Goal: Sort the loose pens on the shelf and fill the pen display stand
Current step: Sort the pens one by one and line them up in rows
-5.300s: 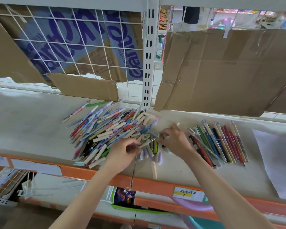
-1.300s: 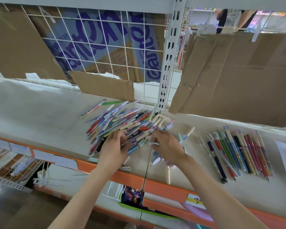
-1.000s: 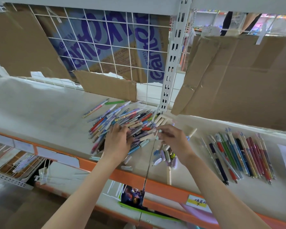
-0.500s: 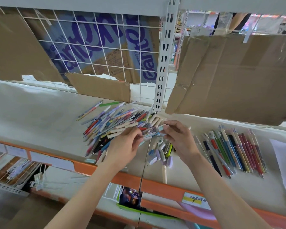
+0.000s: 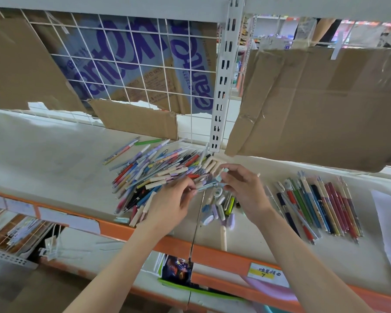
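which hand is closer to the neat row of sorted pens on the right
Right. The right hand is just left of the sorted row; the left hand is farther left, at the loose pile.

The loose pens [image 5: 158,177] look like smooth, mostly glossy plastic. They lie on a matt off-white shelf [image 5: 54,159] with a glossy orange painted front edge [image 5: 212,256]. Far behind, rough brown cardboard [image 5: 321,105] hangs against white-coated metal wire mesh [image 5: 131,64] and a slotted metal upright [image 5: 221,86].

Both hands, left [image 5: 171,205] and right [image 5: 246,188], pinch pens above the loose pile [image 5: 154,175].
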Motion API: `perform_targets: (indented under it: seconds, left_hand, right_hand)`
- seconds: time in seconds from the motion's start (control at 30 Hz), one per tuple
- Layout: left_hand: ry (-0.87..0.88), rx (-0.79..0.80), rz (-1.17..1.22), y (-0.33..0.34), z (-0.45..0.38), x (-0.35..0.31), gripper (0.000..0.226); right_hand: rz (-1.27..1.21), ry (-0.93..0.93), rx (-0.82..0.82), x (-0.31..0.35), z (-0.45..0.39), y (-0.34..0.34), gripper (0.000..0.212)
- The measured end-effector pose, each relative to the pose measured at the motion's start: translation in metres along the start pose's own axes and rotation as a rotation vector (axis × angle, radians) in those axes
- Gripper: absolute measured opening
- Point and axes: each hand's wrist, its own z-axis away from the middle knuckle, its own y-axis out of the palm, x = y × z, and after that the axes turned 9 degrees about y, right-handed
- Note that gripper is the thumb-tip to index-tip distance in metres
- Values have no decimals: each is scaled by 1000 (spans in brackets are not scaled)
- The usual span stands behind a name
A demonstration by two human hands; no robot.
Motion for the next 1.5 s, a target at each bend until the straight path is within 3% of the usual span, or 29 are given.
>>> perform_targets:
  seconds: [0.13, 0.23, 0.33, 0.53, 0.7, 0.93, 1.1, 1.33, 1.43, 1.5]
  left_hand:
    - [-49, -19, 47, 3, 2, 2, 8]
    - [-84, -32, 59, 1, 3, 4, 9]
    - [-88, -30, 58, -1, 4, 4, 9]
    - [-100, -29, 66, -2, 6, 5, 8]
    - [-60, -14, 98, -2, 3, 0, 5]
    - [-197, 5, 166, 11, 4, -7, 13]
    - [-291, -77, 106, 21, 6, -14, 10]
    - [-312, 93, 310, 18, -17, -19, 19]
    - [-240, 108, 133, 13, -25, -10, 23]
    - [-202, 43, -57, 9, -24, 5, 16]
  right_hand:
    - [-41, 35, 33, 2, 0, -1, 18]
    - [107, 46, 100, 2, 2, -3, 28]
    - [287, -2, 89, 1, 3, -4, 23]
    - [347, -85, 48, 5, 1, -8, 24]
    - [497, -94, 149, 5, 5, -4, 19]
    - [-128, 91, 108, -3, 10, 13, 14]
    - [-93, 80, 79, -5, 8, 20, 7]
    - [-189, 59, 108, -2, 12, 20, 15]
    - [-61, -25, 5, 13, 8, 11, 18]
    - [292, -131, -144, 24, 4, -6, 21]
